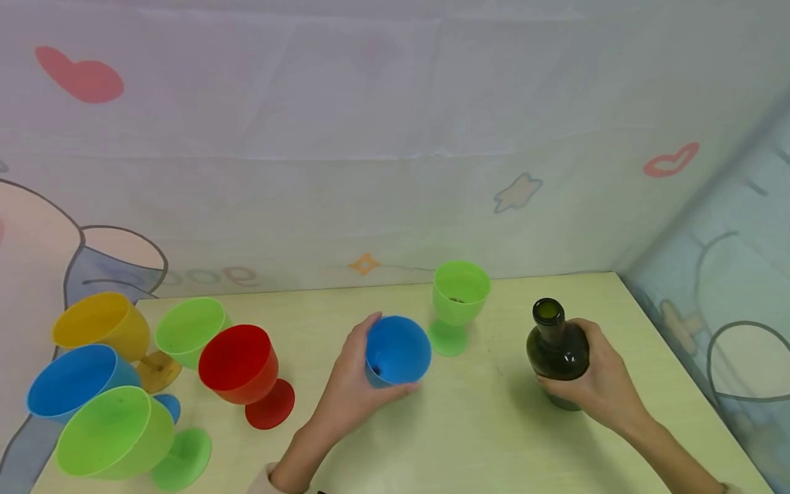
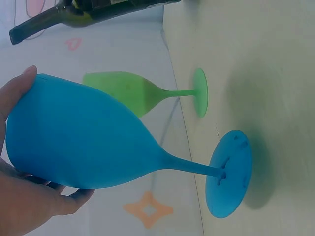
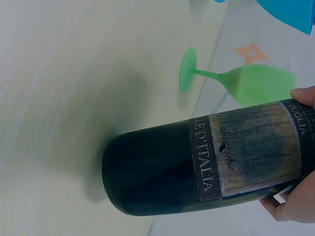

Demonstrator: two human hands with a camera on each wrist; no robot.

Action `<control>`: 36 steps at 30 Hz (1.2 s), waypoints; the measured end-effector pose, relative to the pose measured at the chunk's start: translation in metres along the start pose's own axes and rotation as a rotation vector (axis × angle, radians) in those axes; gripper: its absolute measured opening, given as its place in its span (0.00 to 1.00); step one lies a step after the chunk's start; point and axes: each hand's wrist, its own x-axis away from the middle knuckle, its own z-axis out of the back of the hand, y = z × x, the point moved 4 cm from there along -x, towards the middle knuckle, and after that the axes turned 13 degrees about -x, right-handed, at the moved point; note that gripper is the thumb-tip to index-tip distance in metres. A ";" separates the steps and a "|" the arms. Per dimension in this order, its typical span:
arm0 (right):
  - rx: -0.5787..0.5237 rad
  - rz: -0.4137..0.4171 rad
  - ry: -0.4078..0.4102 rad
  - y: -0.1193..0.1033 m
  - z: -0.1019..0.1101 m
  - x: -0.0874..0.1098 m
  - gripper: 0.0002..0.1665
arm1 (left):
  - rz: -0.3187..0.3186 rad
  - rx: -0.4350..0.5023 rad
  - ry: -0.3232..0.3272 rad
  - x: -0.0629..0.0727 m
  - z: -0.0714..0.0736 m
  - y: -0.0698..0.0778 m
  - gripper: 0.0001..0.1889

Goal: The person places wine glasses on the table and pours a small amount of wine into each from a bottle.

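Note:
My left hand (image 1: 353,387) grips a blue plastic wine goblet (image 1: 398,351) by its bowl near the rim. In the left wrist view the goblet's stem and round foot show, the foot close to the table with a shadow beside it. A small dark spot lies inside the bowl. My right hand (image 1: 601,384) holds a dark green glass wine bottle (image 1: 558,353) around its upper body, neck up and uncorked. Its paper label (image 3: 256,147) faces the right wrist camera. Between and behind both hands stands a green goblet (image 1: 461,295), with something dark at its bottom.
At the left stand a red goblet (image 1: 237,363), two green goblets, a yellow goblet (image 1: 101,322) and another blue goblet (image 1: 80,381), close together on the pale wooden table (image 1: 469,439). A printed cloth (image 1: 370,103) hangs behind the table's back edge.

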 end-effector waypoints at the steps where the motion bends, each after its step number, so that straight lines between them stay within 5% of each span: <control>1: 0.009 0.011 -0.003 -0.001 -0.001 0.000 0.49 | -0.006 -0.004 0.001 0.001 -0.001 0.001 0.49; 22: 0.101 0.213 -0.049 -0.012 -0.019 -0.003 0.46 | -0.072 -0.028 -0.022 0.008 -0.009 0.008 0.47; 36: 0.245 0.245 -0.053 -0.012 -0.025 0.001 0.47 | -0.084 -0.050 -0.035 0.007 -0.009 0.009 0.48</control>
